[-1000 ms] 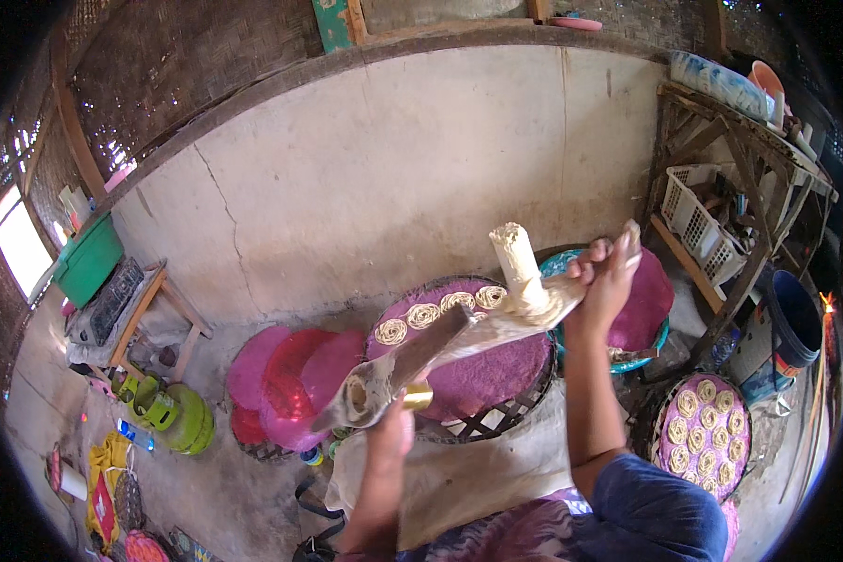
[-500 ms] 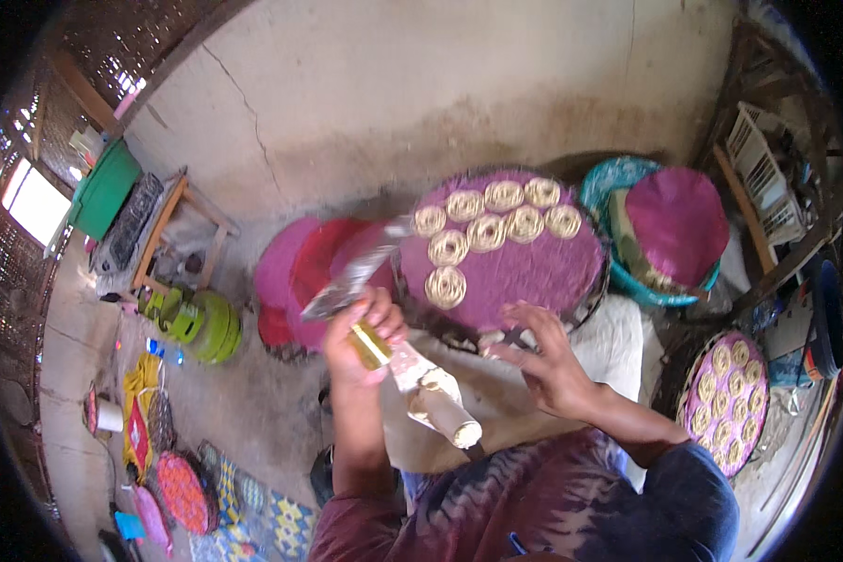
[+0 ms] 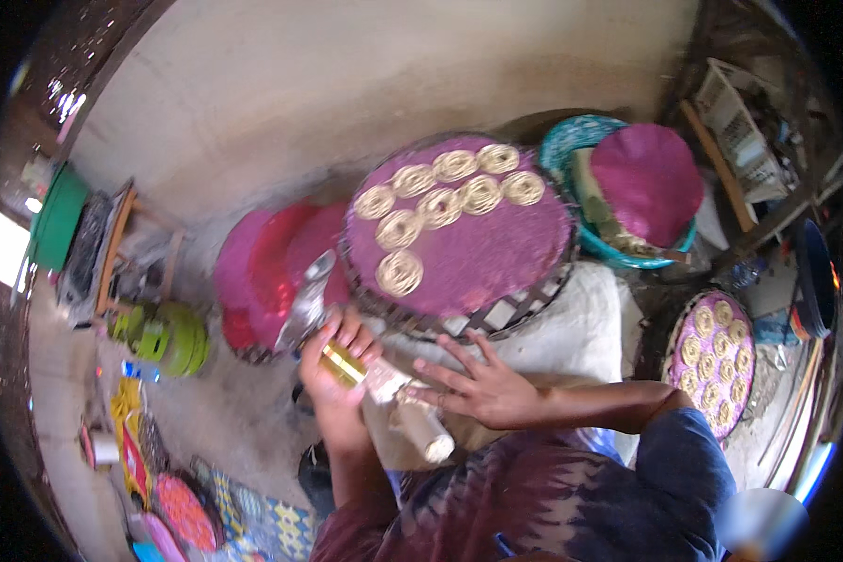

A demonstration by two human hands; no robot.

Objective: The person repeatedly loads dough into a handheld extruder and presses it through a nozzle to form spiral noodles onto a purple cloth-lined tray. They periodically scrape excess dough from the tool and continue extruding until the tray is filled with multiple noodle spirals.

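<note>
Left hand (image 3: 330, 377) wrapped round a long metallic tool (image 3: 305, 304), gold cylinder (image 3: 345, 364) at the grip, pale tube (image 3: 423, 429) sticking out toward 4 o'clock. Right hand (image 3: 489, 392) released, fingers splayed by the tube — contact unclear. From right hand: purple round tray (image 3: 515, 253) with pale coils (image 3: 480, 195) at 12 o'clock, teal basin (image 3: 643, 260) at 1, smaller coil tray (image 3: 705, 337) at 3.

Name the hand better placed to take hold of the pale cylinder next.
Probably the right hand: it looks empty, fingers spread, close to the pale cylinder, though contact is unclear. The left hand is wrapped around the gold cylinder.
</note>
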